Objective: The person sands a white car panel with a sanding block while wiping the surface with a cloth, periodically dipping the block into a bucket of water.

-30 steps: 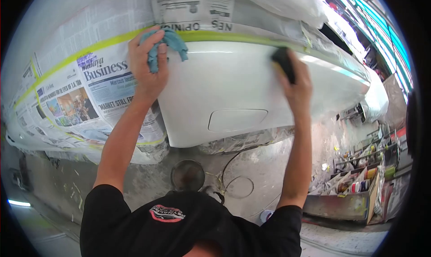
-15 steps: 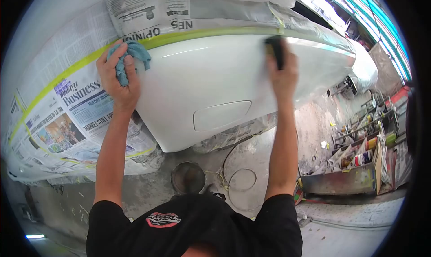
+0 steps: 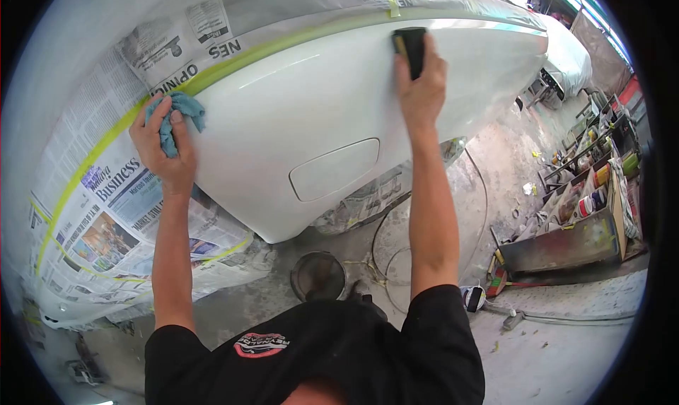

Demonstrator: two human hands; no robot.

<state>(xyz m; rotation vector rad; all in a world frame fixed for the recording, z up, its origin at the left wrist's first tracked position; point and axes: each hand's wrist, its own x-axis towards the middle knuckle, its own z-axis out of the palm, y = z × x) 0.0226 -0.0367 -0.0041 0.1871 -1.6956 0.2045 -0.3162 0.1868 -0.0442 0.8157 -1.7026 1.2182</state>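
My left hand (image 3: 166,145) pinches a crumpled blue cloth (image 3: 185,108) at the left edge of the white car body panel (image 3: 272,119). Beside it run yellow masking tape (image 3: 233,67) and newspaper masking (image 3: 124,210). My right hand (image 3: 423,97) grips a dark sanding block (image 3: 419,50) with a yellowish stripe on one side. The block lies against the panel's upper part, below the taped edge; its working face is hidden. Lower on the panel, between my hands, is the closed fuel door (image 3: 334,169).
A round dark bucket (image 3: 317,276) stands on the floor below the panel. A hose (image 3: 377,242) curls beside it. At the right are a wooden box (image 3: 566,246) and a rack with cans and paint-shop items. A cable (image 3: 580,319) crosses the floor.
My view has turned and shifted, so the panel appears tilted. The sanding block has slid slightly rightward along the panel's upper part. My left hand keeps the cloth at the left edge.
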